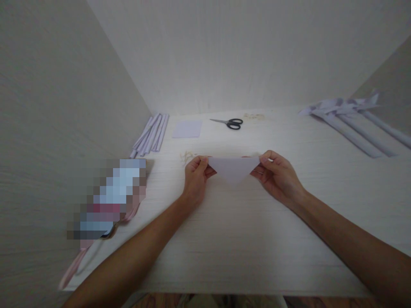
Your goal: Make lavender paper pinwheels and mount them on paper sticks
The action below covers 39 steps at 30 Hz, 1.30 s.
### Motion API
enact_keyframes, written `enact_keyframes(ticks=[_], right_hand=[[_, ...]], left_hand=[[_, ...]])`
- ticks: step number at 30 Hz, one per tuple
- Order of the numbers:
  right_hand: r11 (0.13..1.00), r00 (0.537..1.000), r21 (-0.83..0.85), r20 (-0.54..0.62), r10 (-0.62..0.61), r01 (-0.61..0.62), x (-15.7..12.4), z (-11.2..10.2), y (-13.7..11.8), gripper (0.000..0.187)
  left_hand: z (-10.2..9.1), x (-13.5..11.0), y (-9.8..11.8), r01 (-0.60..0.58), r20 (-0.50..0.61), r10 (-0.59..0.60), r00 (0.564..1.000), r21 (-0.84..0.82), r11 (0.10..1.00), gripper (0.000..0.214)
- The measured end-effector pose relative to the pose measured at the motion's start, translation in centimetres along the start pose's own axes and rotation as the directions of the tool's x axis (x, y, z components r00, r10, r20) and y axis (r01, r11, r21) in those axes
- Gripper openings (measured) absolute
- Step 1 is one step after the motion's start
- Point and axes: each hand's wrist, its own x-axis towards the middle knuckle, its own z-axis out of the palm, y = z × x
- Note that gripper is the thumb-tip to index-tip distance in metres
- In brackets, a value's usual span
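Note:
A pale paper folded into a downward-pointing triangle is held just above the white table at its middle. My left hand pinches the triangle's left corner with thumb and fingers closed. The right corner is pinched the same way by my right hand. Both forearms reach in from the near edge.
Black scissors and a flat paper sheet lie at the back. Rolled paper sticks rest by the left wall. Paper pinwheels on long rolled stems lie at the right. A blurred item with a pink strap sits at the left.

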Motion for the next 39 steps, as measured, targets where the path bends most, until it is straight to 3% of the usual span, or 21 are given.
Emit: enact_keyframes(ticks=[9, 17, 27, 33, 39], right_hand=[[0.998, 0.996, -0.023, -0.054, -0.067, 0.066, 0.2, -0.3, -0.2, 0.016], [0.985, 0.979, -0.093, -0.136, -0.155, 0.143, 0.5, -0.7, -0.5, 0.013], [0.997, 0.983, -0.031, -0.173, -0.069, 0.064, 0.2, 0.1, -0.2, 0.009], [0.996, 0.986, -0.083, -0.163, -0.029, 0.016, 0.1, 0.2, -0.1, 0.011], [0.988, 0.993, -0.151, -0.113, -0.03, 0.012, -0.3, 0.5, 0.6, 0.015]], left_hand=[[-0.1, -0.1, 0.3, -0.016, 0.044, 0.011, 0.999, 0.131, 0.991, 0.017], [0.2, -0.5, 0.5, -0.017, 0.195, -0.08, 0.978, 0.452, 0.892, 0.017], [0.5, -1.0, 0.2, 0.027, 0.122, -0.107, 0.987, 0.526, 0.85, 0.017], [0.5, -1.3, 0.3, 0.041, 0.174, -0.168, 0.97, 0.566, 0.823, 0.018], [0.8, -1.8, 0.2, -0.116, 0.319, -0.173, 0.932, 0.713, 0.691, 0.029]])
